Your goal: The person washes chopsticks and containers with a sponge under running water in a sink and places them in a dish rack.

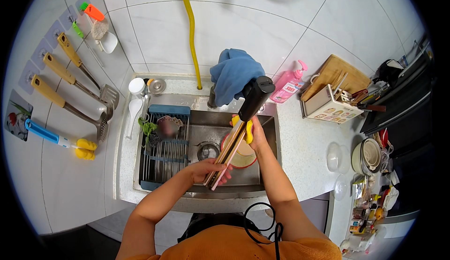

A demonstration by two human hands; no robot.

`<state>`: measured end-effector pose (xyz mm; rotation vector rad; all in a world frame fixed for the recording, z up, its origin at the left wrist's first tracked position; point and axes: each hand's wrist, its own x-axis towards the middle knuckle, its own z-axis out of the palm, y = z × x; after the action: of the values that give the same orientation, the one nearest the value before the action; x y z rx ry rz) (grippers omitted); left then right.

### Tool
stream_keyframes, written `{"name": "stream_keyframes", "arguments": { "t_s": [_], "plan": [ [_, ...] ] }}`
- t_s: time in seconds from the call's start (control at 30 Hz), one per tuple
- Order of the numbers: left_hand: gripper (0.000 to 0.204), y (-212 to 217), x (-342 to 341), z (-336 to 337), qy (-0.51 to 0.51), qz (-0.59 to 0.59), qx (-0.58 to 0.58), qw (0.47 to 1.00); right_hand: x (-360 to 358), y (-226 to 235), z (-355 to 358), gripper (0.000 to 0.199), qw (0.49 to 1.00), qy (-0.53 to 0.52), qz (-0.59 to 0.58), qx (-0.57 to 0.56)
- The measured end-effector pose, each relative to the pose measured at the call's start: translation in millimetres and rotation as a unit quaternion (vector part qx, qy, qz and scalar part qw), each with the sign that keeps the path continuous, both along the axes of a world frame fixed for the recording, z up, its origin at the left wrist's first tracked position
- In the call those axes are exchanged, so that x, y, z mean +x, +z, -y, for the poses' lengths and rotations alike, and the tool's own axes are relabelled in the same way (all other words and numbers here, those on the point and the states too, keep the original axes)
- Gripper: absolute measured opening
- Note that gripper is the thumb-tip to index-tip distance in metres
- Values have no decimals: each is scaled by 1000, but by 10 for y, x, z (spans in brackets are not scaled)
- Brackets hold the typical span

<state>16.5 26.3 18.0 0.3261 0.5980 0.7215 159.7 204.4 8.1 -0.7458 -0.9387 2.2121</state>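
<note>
A bundle of chopsticks point(230, 153) in brown, pink and dark tones slants over the sink. My left hand point(208, 168) is closed around its near end. At the far end my right hand point(258, 133) grips a yellow sponge point(249, 132) against the sticks; some of its fingers are hidden behind them. The black tap head point(255, 98) juts out right above that end and covers part of it. Below the bundle, a pale bowl with a red rim point(247, 160) rests in the steel sink point(199, 122).
A drying rack point(165, 109) with green leaves spans the sink's left side. A blue cloth point(236, 72) hangs over the tap base. Behind on the right stand a pink pump bottle point(287, 85), a cutting board point(333, 75) and a utensil holder point(333, 107). Cooking utensils point(65, 75) hang along the left wall.
</note>
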Motion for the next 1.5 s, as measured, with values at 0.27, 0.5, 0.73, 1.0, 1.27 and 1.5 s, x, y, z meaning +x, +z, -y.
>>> {"name": "stream_keyframes", "arguments": {
  "t_s": [0.27, 0.5, 0.73, 1.0, 1.27, 1.5],
  "plan": [
    [23, -41, 56, -58, 21, -139, 26, 990, -111, 51, 198, 57, 980, -27, -133, -148],
    [22, 12, 7, -123, 32, -180, 26, 983, -193, -22, 503, 25, 999, -43, -30, -13],
    [18, -23, 275, -78, 65, -382, 98, 917, -254, -35, 443, 16, 981, -107, 160, 4],
    [24, 23, 194, -43, 46, -215, 66, 973, -164, 56, 246, 28, 992, -102, -10, -70],
    [37, 62, 88, -7, 80, -9, 19, 997, -215, 275, 259, 39, 996, -62, -58, -22],
    [32, 16, 64, -51, 77, -101, 20, 992, -187, 185, 224, 36, 995, -70, -71, -13]
  ]
}}
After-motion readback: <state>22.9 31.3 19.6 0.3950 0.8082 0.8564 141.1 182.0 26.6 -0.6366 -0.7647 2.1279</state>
